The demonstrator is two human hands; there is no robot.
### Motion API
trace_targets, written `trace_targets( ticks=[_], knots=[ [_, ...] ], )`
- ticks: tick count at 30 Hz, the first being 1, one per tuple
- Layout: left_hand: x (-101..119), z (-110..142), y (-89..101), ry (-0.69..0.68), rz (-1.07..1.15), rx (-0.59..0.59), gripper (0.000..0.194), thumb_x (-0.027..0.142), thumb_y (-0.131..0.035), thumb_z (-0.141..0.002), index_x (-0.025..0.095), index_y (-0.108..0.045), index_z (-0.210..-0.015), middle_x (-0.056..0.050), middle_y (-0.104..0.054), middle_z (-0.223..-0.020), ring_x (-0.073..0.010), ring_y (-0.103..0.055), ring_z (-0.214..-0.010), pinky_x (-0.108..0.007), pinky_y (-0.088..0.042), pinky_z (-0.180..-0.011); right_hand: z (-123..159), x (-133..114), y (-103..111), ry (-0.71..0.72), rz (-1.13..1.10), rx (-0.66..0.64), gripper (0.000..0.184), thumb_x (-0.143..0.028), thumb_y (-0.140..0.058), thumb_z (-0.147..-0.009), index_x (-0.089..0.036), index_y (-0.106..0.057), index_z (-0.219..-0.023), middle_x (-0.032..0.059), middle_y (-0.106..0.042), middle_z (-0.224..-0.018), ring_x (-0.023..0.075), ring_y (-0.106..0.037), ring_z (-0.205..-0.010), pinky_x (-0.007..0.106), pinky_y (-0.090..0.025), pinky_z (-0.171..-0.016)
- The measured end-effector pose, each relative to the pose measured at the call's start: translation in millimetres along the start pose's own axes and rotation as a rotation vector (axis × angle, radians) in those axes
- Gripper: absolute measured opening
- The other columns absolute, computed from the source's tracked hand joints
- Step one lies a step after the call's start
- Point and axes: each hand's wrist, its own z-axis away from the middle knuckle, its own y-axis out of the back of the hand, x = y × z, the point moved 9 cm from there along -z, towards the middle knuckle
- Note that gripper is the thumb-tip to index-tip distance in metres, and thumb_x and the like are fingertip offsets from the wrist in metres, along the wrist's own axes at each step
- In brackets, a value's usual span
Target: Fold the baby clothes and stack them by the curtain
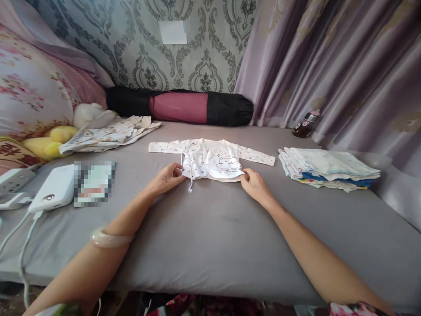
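My left hand pinches the near left corner of the small white shirt | my right hand pinches its near right corner | shirt lies spread flat, sleeves out, on the grey sheet | folded clothes stacked just right of it | long black-and-red bag behind, along the patterned wall

pale bangle, patterned sleeves

I see a shirt on the sheet, a clothes pile to its right, a bottle behind the pile, and a bag behind the shirt.
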Motion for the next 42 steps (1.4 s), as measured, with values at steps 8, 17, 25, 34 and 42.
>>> trace_targets(
  ticks=[8, 17, 25, 34, 42],
  knots=[
    [1.3, -0.9, 3.5, 0.126, -0.037, 0.131, 0.037, 0.045, -0.051, -0.077, 0.018, -0.063, -0.1, -0.001, -0.069, -0.073, -0.0164, -0.059, -0.061, -0.026, -0.041, -0.056, -4.7, 0.0, -7.9, -0.062, -0.099, 0.051, 0.039, -0.031, -0.044, -0.086, -0.017, -0.059, -0.12, 0.0069, -0.073, -0.086, 0.0216, -0.065, -0.079, 0.027, -0.045, -0.067],
    [13.7, -0.2, 4.4, -0.003, -0.273, 0.218, 0.029, 0.025, -0.049, -0.075, 0.022, -0.06, -0.101, 0.0, -0.063, -0.073, -0.0176, -0.057, -0.068, -0.028, -0.041, -0.063, -2.9, -4.0, -11.5, -0.023, 0.156, 0.015, 0.045, -0.03, -0.044, -0.087, -0.023, -0.052, -0.131, 0.0092, -0.071, -0.099, 0.0272, -0.065, -0.089, 0.032, -0.044, -0.07],
    [10.1, 1.1, 3.7, -0.049, -0.53, 0.121, 0.031, 0.024, -0.045, -0.08, 0.021, -0.063, -0.105, -0.007, -0.066, -0.086, -0.0225, -0.062, -0.08, -0.03, -0.044, -0.067, 5.4, -7.6, -7.2, -0.031, 0.309, -0.018, 0.044, -0.03, -0.042, -0.091, -0.023, -0.047, -0.134, 0.0131, -0.067, -0.107, 0.0307, -0.064, -0.096, 0.036, -0.044, -0.075],
    [25.0, 6.4, 13.3, -0.262, -0.561, -0.05, 0.04, 0.033, -0.054, -0.077, 0.022, -0.064, -0.115, -0.009, -0.062, -0.104, -0.0252, -0.061, -0.098, -0.037, -0.047, -0.089, 20.6, -24.1, 12.5, 0.145, 0.412, -0.128, 0.031, -0.032, -0.048, -0.091, -0.023, -0.056, -0.12, 0.0121, -0.059, -0.115, 0.0272, -0.06, -0.102, 0.033, -0.043, -0.078],
    [105.9, -5.9, -52.4, -0.367, -0.568, -0.018, 0.028, 0.014, -0.05, -0.076, 0.017, -0.063, -0.1, -0.012, -0.064, -0.095, -0.0258, -0.061, -0.096, -0.038, -0.048, -0.088, -1.6, -125.7, -24.7, 0.379, 0.226, -0.183, 0.024, -0.021, -0.041, -0.093, -0.02, -0.064, -0.1, 0.0092, -0.066, -0.109, 0.0214, -0.06, -0.103, 0.027, -0.042, -0.081]
  ],
)
